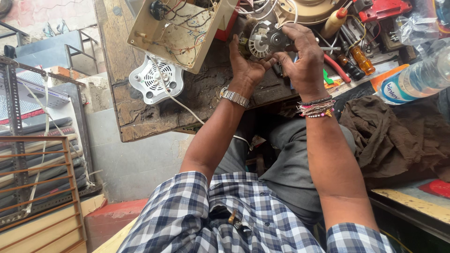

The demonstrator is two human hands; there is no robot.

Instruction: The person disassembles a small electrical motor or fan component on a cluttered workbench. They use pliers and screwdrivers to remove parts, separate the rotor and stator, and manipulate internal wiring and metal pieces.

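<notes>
The small electric motor point(263, 40) sits above the worn wooden bench point(136, 117), pinched between both hands: the left hand point(243, 63) cups it from below-left, fingers curled shut, while the right hand point(304, 56) closes over its right side, equally near.

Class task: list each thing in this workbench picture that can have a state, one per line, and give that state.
Small grey electric motor: out of its casing, held in both hands.
Left hand: grip closed on the motor's side.
Right hand: grip closed over the motor.
Beige plastic casing: open, wiring exposed.
White round vented cover: detached, lying on the bench.
Clear plastic water bottle: lying on its side.
</notes>
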